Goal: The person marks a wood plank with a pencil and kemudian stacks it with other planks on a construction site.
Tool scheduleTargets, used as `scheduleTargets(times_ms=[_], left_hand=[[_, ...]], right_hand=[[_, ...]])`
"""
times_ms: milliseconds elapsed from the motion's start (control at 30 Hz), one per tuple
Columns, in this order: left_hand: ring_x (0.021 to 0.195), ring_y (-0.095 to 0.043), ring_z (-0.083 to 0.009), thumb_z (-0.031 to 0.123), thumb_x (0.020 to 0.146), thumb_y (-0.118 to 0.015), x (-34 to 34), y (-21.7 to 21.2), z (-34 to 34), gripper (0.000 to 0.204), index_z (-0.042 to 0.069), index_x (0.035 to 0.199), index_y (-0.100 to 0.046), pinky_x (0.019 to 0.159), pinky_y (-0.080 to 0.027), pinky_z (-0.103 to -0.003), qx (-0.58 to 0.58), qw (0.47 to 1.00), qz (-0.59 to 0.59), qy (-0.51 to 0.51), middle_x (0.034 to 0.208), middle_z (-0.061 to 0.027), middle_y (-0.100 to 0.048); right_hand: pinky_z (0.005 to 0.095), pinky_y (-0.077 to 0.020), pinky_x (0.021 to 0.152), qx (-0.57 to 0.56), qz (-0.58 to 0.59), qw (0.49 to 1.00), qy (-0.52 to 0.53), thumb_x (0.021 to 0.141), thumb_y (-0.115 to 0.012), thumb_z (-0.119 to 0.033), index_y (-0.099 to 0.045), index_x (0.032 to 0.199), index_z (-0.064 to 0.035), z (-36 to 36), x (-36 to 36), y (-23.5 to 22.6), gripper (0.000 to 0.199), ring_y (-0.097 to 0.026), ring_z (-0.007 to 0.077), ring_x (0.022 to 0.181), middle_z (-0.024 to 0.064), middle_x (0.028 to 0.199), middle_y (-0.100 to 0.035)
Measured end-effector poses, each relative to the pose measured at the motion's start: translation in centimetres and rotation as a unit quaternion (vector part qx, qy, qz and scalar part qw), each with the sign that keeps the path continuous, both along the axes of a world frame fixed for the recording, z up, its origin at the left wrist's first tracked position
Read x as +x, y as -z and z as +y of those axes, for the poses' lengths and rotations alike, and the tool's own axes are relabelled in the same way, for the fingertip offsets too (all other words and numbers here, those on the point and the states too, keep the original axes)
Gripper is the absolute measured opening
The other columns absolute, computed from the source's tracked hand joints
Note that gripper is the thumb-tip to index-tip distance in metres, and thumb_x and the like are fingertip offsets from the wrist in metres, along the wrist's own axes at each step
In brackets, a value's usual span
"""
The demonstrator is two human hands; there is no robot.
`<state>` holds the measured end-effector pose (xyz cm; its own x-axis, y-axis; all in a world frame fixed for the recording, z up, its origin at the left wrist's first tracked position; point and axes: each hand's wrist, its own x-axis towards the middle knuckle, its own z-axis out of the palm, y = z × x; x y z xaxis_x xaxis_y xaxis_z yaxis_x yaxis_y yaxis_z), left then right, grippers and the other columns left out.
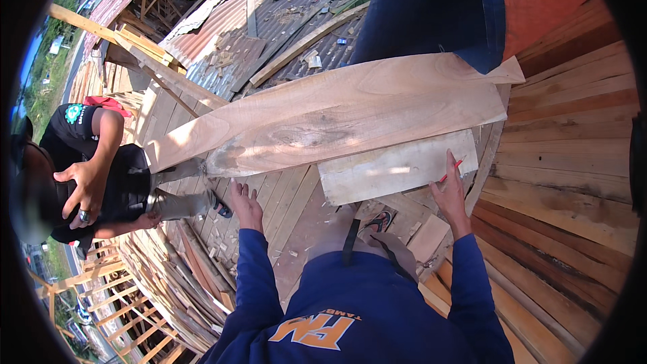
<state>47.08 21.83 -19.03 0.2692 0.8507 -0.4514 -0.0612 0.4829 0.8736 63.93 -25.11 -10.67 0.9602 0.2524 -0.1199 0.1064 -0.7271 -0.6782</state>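
My left hand (pixel 247 206) is open, its fingers apart and palm partly turned up, just below the near edge of a long, wide wooden board (pixel 350 111). No object lies in it. On the right, my right hand (pixel 453 195) grips a thin red pencil (pixel 450 171) between its fingers, the index finger stretched forward. That hand is over the right end of a shorter pale board (pixel 397 167), which lies along the near edge of the long board. A dark knotted patch marks the long board's middle.
A co-worker (pixel 74 162) is at the left, close to the long board's left end. Stacked planks (pixel 559 162) rise along the right. Blue and orange cloth (pixel 431 7) hangs at the far side. Corrugated roofing (pixel 283 27) lies beyond; loose timber strips (pixel 178 283) are at lower left.
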Motion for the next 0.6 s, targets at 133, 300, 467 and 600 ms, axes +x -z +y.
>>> scheduleTargets(times_ms=[133,300,467,600], left_hand=[[0.123,-0.041,-0.0245,0.044,0.093,-0.057,0.9,2.3,2.1,0.054,0.013,0.134,-0.044,0.11,-0.028,-0.048,-0.118,0.98,-0.12,0.11,0.138,-0.0081,-0.043],[0.121,-0.043,-0.0232,0.047,0.093,-0.057,2.3,2.5,1.6,0.054,0.015,0.134,-0.045,0.106,-0.03,-0.049,-0.108,0.981,-0.087,0.136,0.135,-0.0072,-0.046],[0.133,-0.035,-0.0278,0.051,0.094,-0.054,2.9,2.8,1.8,0.067,0.008,0.142,-0.035,0.11,-0.024,-0.055,-0.075,0.982,-0.019,0.172,0.144,-0.0101,-0.039],[0.136,-0.033,-0.0266,0.051,0.093,-0.055,2.9,2.5,2.1,0.067,0.009,0.142,-0.036,0.111,-0.02,-0.057,-0.075,0.981,-0.024,0.179,0.145,-0.0106,-0.038]], right_hand=[[0.0403,-0.0333,0.11,0.018,-0.004,1.0,-0.021,0.078,-0.066,-0.001,-0.017,0.151,-0.0037,-1.1,-1.6,-0.2,0.088,-0.034,0.0406,0.137,0.029,0.147,-0.032],[0.0416,-0.0411,0.102,0.046,-0.013,0.999,0.015,0.079,-0.064,-0.005,-0.02,0.149,-0.0033,-3.7,-4.2,0.0,0.083,-0.04,0.0442,0.129,0.0289,0.145,-0.034],[0.0417,-0.0456,0.096,0.065,-0.022,0.997,0.037,0.079,-0.062,-0.006,-0.023,0.148,-0.0039,-6.3,-7.8,1.4,0.079,-0.046,0.045,0.123,0.0287,0.143,-0.038],[0.042,-0.0445,0.096,0.098,-0.03,0.993,0.056,0.079,-0.062,-0.006,-0.024,0.149,-0.0051,-7.9,-9.3,2.4,0.08,-0.047,0.0439,0.124,0.0286,0.141,-0.041]])
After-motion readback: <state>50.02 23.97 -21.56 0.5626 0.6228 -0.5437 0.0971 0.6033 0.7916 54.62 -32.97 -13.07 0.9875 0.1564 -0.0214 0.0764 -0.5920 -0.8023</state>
